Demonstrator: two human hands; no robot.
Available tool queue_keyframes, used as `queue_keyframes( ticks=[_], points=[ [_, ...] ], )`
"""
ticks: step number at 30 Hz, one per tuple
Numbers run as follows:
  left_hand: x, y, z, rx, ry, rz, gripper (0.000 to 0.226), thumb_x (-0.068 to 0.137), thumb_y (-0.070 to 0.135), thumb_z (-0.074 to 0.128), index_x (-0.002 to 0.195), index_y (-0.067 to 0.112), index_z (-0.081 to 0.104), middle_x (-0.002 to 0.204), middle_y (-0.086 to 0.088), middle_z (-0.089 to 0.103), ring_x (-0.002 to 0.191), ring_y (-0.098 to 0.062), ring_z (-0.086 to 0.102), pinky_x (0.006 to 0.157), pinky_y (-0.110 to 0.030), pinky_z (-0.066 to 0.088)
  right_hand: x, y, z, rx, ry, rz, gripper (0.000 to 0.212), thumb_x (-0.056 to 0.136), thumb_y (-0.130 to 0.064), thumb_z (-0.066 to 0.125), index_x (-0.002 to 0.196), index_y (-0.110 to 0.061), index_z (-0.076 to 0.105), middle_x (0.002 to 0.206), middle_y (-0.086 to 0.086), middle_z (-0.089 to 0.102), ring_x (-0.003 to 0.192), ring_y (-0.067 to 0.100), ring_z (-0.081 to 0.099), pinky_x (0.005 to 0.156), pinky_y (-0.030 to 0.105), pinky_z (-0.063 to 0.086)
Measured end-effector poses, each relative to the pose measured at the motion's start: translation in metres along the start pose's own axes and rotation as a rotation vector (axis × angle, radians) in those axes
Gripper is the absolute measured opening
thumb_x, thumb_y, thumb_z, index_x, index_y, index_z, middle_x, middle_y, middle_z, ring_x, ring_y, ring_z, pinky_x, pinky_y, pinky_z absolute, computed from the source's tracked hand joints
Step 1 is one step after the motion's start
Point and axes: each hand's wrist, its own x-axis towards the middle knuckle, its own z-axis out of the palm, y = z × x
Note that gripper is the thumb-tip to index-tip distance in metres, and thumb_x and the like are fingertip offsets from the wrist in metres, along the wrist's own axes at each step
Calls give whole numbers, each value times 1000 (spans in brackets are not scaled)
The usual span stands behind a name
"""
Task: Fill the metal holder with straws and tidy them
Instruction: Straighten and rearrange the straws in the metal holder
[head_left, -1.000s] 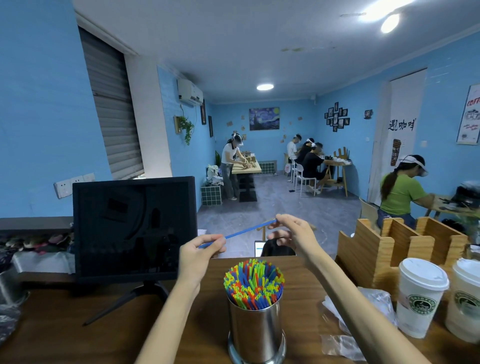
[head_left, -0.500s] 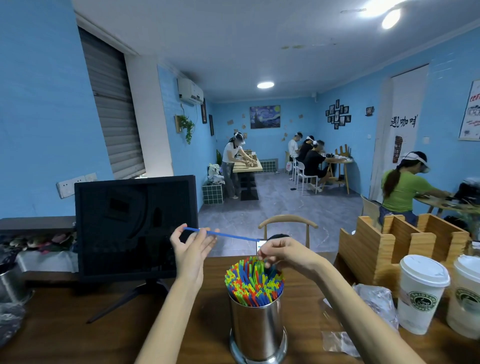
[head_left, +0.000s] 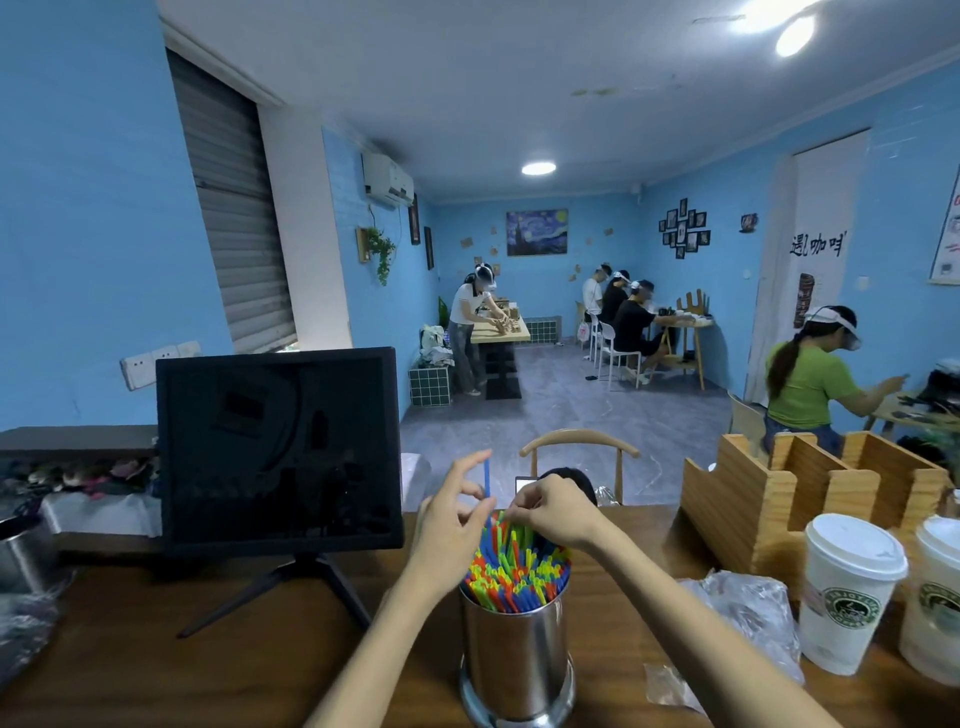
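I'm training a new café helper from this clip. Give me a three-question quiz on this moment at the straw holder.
1. True or false: the blue straw stands nearly upright above the metal holder.
2. Which hand pinches the blue straw partway up: (a) left, (b) right?
3. Fill in: the right hand is over the bundle of ____ straws in the holder.

Key: 1 true. 2 a, the left; the right hand's fingers are curled at the straw tops, near the blue straw's lower end, and what they grip cannot be told. 3 coloured (blue, green, yellow, red-orange).
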Motion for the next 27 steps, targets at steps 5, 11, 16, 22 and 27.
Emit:
queue_keyframes(
  ticks=[5,11,16,22,27],
  points=[
    [-7,-8,2,173,-81,60,27,94,28,69,118,38,63,106,17,58,103,8,55,81,-6,43,-1,-3,-5,5,53,-47,20,93,-34,69,76,-25,76,70,-15,70,72,3,68,72,31,57],
    [-3,-19,2,343,-52,55,32,93,51,63,86,26,80,102,25,56,103,5,46,79,-7,33,-1,-15,-26,163,300,-162,23,104,-29,56,88,-16,66,79,-8,68,73,3,63,69,32,51],
    [2,-11,5,247,-28,-38,23,96,43,64,96,25,78,96,19,63,99,-3,52,76,-9,35,-10,-38,-45,359,566,-245,14,105,-21,53,97,-16,62,83,-4,72,75,8,70,66,27,56],
    [5,-4,6,19,94,-177,13,99,41,60,112,42,62,92,21,71,89,3,65,77,-20,52,-20,-55,-47,655,892,-210,12,106,-18,53,99,-14,61,80,-3,71,66,13,69,65,38,58],
    [6,-1,3,-197,77,-197,24,103,29,55,87,23,71,75,5,73,72,-3,66,71,-22,52,-24,-51,-43,918,955,-89,13,106,-22,52,98,-13,57,78,4,69,62,12,66,57,22,52]
  ],
)
